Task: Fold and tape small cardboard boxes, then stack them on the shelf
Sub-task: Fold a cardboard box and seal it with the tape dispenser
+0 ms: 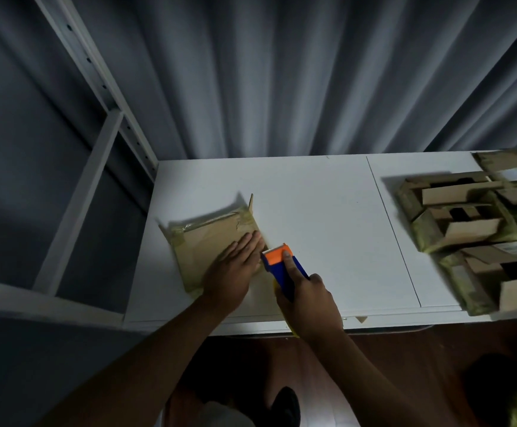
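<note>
A small brown cardboard box (pixel 208 245) lies flat on the left part of the white table (pixel 319 211), with tape strips along its far edge and corners. My left hand (pixel 235 266) presses flat on the box's right side, fingers stretched out. My right hand (pixel 306 300) grips a blue and orange tape dispenser (pixel 282 263). The dispenser's toothed orange head sits at the box's right edge, just beside my left fingertips.
Several unfolded or half-folded cardboard boxes (pixel 473 217) are piled at the table's right end. A white metal shelf frame (pixel 75 192) stands to the left of the table. Grey curtains hang behind. My dark shoe (pixel 285 405) shows on the wooden floor below.
</note>
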